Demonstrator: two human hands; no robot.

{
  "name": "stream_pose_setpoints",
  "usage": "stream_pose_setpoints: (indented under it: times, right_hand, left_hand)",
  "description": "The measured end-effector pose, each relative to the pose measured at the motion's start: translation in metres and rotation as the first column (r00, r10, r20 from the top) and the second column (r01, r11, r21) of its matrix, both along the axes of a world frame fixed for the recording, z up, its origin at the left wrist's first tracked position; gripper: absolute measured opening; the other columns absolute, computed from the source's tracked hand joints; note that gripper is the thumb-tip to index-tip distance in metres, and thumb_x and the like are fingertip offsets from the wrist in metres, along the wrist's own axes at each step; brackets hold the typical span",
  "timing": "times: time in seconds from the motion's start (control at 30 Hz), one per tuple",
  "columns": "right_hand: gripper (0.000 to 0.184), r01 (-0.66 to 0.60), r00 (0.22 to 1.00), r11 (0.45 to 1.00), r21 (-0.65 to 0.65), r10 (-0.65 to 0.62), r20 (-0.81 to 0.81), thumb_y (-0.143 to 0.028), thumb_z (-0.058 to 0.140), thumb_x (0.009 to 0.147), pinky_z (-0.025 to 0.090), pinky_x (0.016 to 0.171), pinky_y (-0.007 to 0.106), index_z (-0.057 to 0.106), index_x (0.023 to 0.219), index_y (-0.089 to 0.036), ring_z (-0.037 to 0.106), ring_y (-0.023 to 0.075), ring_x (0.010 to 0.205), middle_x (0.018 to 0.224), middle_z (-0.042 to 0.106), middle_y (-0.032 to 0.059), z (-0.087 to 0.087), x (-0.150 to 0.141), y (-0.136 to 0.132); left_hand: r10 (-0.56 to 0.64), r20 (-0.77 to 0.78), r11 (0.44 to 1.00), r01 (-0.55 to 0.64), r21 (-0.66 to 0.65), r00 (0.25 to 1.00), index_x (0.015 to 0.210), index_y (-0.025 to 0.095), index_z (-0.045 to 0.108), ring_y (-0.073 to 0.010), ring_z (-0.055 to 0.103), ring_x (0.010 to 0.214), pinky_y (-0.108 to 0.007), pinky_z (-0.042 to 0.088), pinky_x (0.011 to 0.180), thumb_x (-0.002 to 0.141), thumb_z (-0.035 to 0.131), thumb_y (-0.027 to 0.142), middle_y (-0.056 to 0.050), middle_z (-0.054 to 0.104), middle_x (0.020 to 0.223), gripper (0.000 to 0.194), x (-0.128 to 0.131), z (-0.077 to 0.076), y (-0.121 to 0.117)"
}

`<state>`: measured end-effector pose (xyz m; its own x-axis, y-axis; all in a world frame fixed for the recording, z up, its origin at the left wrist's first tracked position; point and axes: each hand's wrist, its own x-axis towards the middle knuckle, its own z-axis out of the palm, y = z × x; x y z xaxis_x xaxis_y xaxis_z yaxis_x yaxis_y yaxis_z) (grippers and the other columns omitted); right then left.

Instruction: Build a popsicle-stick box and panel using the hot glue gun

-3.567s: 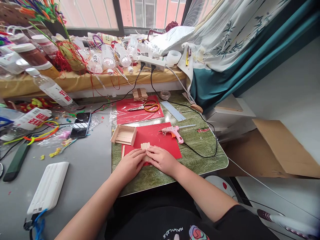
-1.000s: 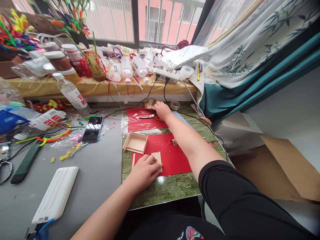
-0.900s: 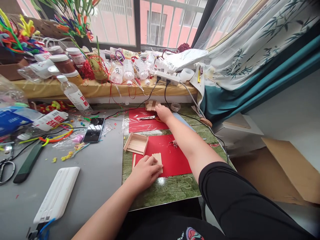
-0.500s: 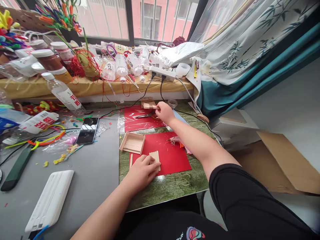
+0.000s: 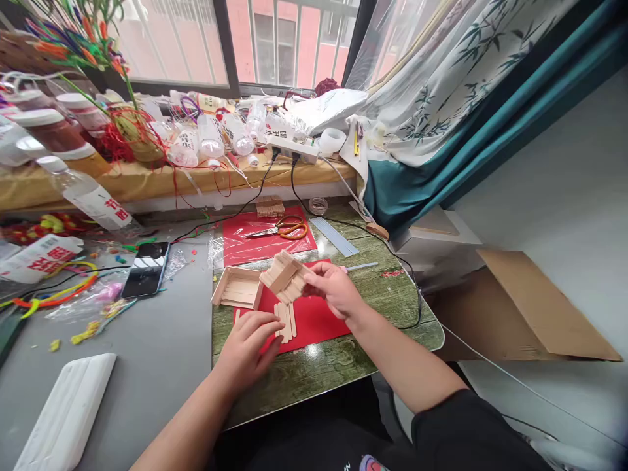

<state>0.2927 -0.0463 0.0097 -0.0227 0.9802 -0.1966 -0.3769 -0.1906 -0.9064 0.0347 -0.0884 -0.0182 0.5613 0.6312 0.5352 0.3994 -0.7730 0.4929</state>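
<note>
My right hand (image 5: 333, 292) grips a bundle of wooden craft sticks (image 5: 285, 278), with a brown band across its middle, above the red sheet (image 5: 318, 324). Below and left of it, my left hand (image 5: 252, 347) has its fingers stretched and apart beside several flat craft sticks (image 5: 287, 322) laid side by side on that sheet. Whether its fingertips touch them I cannot tell. A shallow open box built of craft sticks (image 5: 238, 288) stands just beyond my left hand. One loose stick shows partly at the sheet's left edge.
Scissors with orange handles (image 5: 282, 229) lie on a second red sheet (image 5: 235, 241), with another stick bundle (image 5: 269, 206) behind. Grey-blue strips (image 5: 335, 237) and a clear tape roll (image 5: 318, 206) are to the right. A phone (image 5: 146, 269) and black cable lie left.
My right hand has come back from the far red sheet to above the near one, bringing a banded stick bundle. My left hand has lifted off the laid-out sticks and shifted left.
</note>
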Motion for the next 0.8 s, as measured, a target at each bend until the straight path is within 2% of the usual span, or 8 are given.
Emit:
stream_pose_setpoints:
  times: [0.07, 0.13, 0.2, 0.27, 0.3, 0.4, 0.5, 0.8]
  right_hand:
    - [0.044, -0.036, 0.994, 0.999, -0.034, 0.032, -0.107, -0.044, 0.097, 0.069, 0.063, 0.067, 0.032, 0.066, 0.085, -0.018, 0.071, 0.0145, 0.064, 0.074, 0.073, -0.0006, -0.003, -0.007, -0.020]
    - [0.043, -0.077, 0.983, 0.996, -0.037, 0.070, -0.168, -0.042, 0.098, 0.068, 0.062, 0.068, 0.031, 0.067, 0.085, -0.017, 0.071, 0.0143, 0.065, 0.076, 0.073, -0.0003, -0.007, -0.014, -0.033]
    - [0.042, -0.101, 0.975, 0.995, -0.026, 0.093, -0.199, -0.041, 0.099, 0.069, 0.062, 0.069, 0.031, 0.068, 0.085, -0.017, 0.071, 0.0143, 0.065, 0.078, 0.073, -0.0006, -0.011, -0.021, -0.039]
    - [0.040, -0.119, 0.971, 0.993, -0.015, 0.114, -0.213, -0.041, 0.098, 0.070, 0.061, 0.071, 0.031, 0.069, 0.085, -0.018, 0.071, 0.0143, 0.067, 0.081, 0.072, -0.0005, -0.015, -0.025, -0.042]
    - [0.039, -0.130, 0.970, 0.992, -0.005, 0.126, -0.207, -0.041, 0.097, 0.071, 0.060, 0.072, 0.031, 0.069, 0.086, -0.018, 0.071, 0.0143, 0.067, 0.081, 0.072, -0.0003, -0.016, -0.026, -0.042]
    - [0.035, -0.170, 0.980, 0.983, 0.065, 0.175, -0.097, -0.042, 0.093, 0.078, 0.058, 0.075, 0.032, 0.073, 0.095, -0.019, 0.069, 0.0148, 0.071, 0.085, 0.073, 0.0010, -0.020, -0.026, -0.044]
    - [0.034, -0.237, 0.967, 0.960, 0.146, 0.218, 0.130, -0.046, 0.085, 0.086, 0.053, 0.073, 0.030, 0.077, 0.105, -0.019, 0.066, 0.0154, 0.074, 0.086, 0.073, 0.0023, -0.020, -0.020, -0.047]
    - [0.033, -0.255, 0.852, 0.955, 0.149, 0.149, 0.502, -0.051, 0.074, 0.092, 0.048, 0.066, 0.028, 0.080, 0.091, -0.018, 0.065, 0.0182, 0.073, 0.084, 0.076, 0.0042, -0.015, -0.009, -0.050]
  left_hand:
    - [0.174, 0.196, 0.985, -0.170, -0.038, 0.965, 0.123, 0.028, 0.065, -0.0257, 0.065, 0.116, -0.044, 0.053, 0.102, 0.093, 0.070, 0.017, -0.008, 0.068, 0.122, 0.031, 0.001, 0.016, 0.002]
    - [0.348, 0.295, 0.934, -0.302, -0.191, 0.890, 0.129, 0.028, 0.061, -0.0296, 0.061, 0.130, -0.048, 0.050, 0.109, 0.091, 0.076, 0.026, -0.011, 0.063, 0.136, 0.041, 0.003, 0.035, 0.009]
    - [0.356, 0.267, 0.866, -0.209, -0.454, 0.896, 0.142, 0.027, 0.054, -0.0293, 0.063, 0.128, -0.045, 0.054, 0.104, 0.089, 0.079, 0.038, -0.013, 0.062, 0.143, 0.060, 0.006, 0.051, 0.021]
    - [0.238, 0.162, 0.728, -0.065, -0.683, 0.958, 0.140, 0.025, 0.056, -0.0276, 0.071, 0.111, -0.039, 0.060, 0.089, 0.086, 0.080, 0.047, -0.012, 0.071, 0.128, 0.063, 0.009, 0.061, 0.033]
    - [0.208, 0.098, 0.674, -0.070, -0.736, 0.973, 0.135, 0.025, 0.060, -0.0271, 0.072, 0.105, -0.037, 0.060, 0.082, 0.084, 0.082, 0.049, -0.010, 0.074, 0.121, 0.061, 0.010, 0.063, 0.038]
    - [0.244, 0.005, 0.599, -0.146, -0.787, 0.970, 0.110, 0.022, 0.072, -0.0231, 0.072, 0.088, -0.030, 0.057, 0.070, 0.082, 0.081, 0.054, -0.005, 0.076, 0.098, 0.044, 0.012, 0.061, 0.044]
    - [0.284, -0.004, 0.552, -0.167, -0.817, 0.959, 0.101, 0.020, 0.073, -0.0194, 0.070, 0.076, -0.028, 0.054, 0.063, 0.080, 0.082, 0.055, -0.003, 0.075, 0.087, 0.042, 0.012, 0.053, 0.043]
    - [0.270, -0.027, 0.559, -0.180, -0.810, 0.962, 0.093, 0.020, 0.073, -0.0174, 0.067, 0.072, -0.025, 0.050, 0.060, 0.080, 0.081, 0.055, -0.002, 0.074, 0.083, 0.038, 0.019, 0.056, 0.042]
